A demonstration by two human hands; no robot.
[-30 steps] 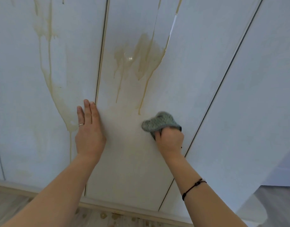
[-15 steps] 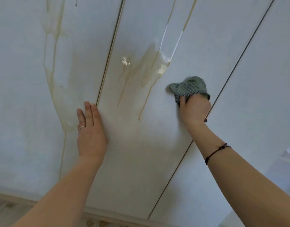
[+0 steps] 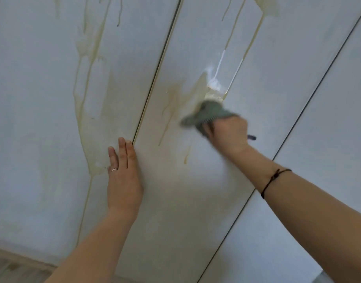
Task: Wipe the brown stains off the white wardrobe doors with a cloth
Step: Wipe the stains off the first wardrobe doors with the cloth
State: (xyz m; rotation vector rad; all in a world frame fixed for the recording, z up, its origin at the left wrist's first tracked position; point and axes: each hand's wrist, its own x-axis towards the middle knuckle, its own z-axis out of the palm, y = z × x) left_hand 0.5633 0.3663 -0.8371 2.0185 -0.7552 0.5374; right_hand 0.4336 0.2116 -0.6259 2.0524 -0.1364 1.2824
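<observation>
The white wardrobe doors fill the view. On the middle door [image 3: 175, 201] a brown stain [image 3: 181, 97] runs down in drips, with wet shiny streaks above it. My right hand [image 3: 228, 133] is shut on a grey-green cloth [image 3: 206, 113] and presses it against the lower right part of that stain; the cloth is blurred. My left hand [image 3: 124, 176] lies flat and open on the middle door, fingertips at the gap to the left door [image 3: 32, 119]. A long brown stain [image 3: 83, 111] trails down the left door.
Another white door [image 3: 318, 99] stands to the right, with a brown patch [image 3: 267, 5] at the top near its edge. A pale plinth and wood floor [image 3: 10, 266] show at the bottom left.
My right hand moved the cloth up and right off the lower door, then left onto the stain. The left hand stayed flat on the door. The view tilted upward.
</observation>
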